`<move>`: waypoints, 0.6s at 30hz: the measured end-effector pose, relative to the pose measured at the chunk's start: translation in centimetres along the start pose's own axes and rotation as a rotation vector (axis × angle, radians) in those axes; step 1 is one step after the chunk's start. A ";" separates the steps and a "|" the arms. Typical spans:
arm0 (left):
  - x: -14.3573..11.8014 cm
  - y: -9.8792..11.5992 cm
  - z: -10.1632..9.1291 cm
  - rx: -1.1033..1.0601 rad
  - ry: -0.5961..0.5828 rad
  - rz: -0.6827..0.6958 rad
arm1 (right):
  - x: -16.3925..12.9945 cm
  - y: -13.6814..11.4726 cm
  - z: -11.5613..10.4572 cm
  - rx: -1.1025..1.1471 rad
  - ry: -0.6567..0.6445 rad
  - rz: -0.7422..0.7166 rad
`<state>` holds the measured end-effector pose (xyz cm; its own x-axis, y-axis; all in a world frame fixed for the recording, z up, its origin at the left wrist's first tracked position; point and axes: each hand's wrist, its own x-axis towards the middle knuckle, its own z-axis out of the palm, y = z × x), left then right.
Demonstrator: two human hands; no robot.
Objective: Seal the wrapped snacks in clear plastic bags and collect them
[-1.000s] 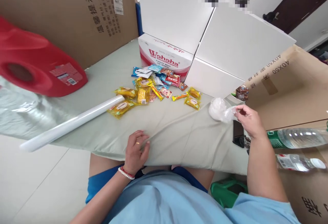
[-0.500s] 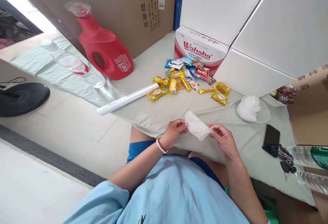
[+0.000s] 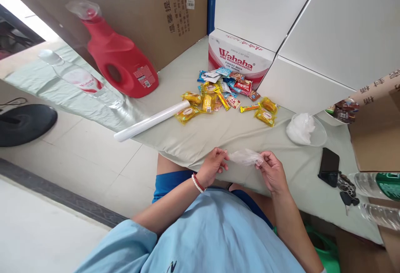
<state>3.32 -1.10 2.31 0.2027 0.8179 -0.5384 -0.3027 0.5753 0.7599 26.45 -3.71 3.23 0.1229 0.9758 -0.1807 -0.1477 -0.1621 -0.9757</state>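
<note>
Between my hands, above the front edge of the cloth-covered table, stretches a clear plastic bag (image 3: 246, 157). My right hand (image 3: 272, 171) pinches its right end, where the film bunches up. At its left end, the thumb and forefinger of my left hand (image 3: 214, 165) are closed on the tip of the film, the other fingers loosely curled. Beyond my hands lies a pile of wrapped snacks (image 3: 223, 88) in yellow, blue and red packets. Several yellow packets (image 3: 265, 116) lie a little apart, to the right of the pile.
A white roll (image 3: 153, 120) crosses the left table edge. Behind it stand a red jug (image 3: 125, 65) and a water bottle (image 3: 81, 81). A Wahaha box (image 3: 239, 54) backs the snacks. To the right are a clear bowl (image 3: 320, 133) with white plastic, a phone (image 3: 329, 167) and keys (image 3: 347, 189).
The bag has gone from a flat folded rectangle to a gathered, twisted strip drawn out between my hands. The view has shifted slightly.
</note>
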 end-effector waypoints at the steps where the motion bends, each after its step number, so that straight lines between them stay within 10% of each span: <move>1: -0.2 -0.1 0.2 -0.008 0.014 -0.033 | -0.1 -0.1 0.1 0.059 -0.001 0.011; 9: -0.2 0.1 0.8 -0.244 -0.115 -0.192 | -1.2 0.4 -0.4 0.075 -0.131 0.059; 18: -0.1 0.6 2.4 -0.005 -0.087 0.081 | -1.0 -2.3 -1.7 -0.516 -0.170 -0.243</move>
<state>5.36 -0.83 3.69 0.2575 0.8597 -0.4410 -0.3257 0.5070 0.7981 28.38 -4.52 5.48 -0.0718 0.9967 0.0365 0.3666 0.0605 -0.9284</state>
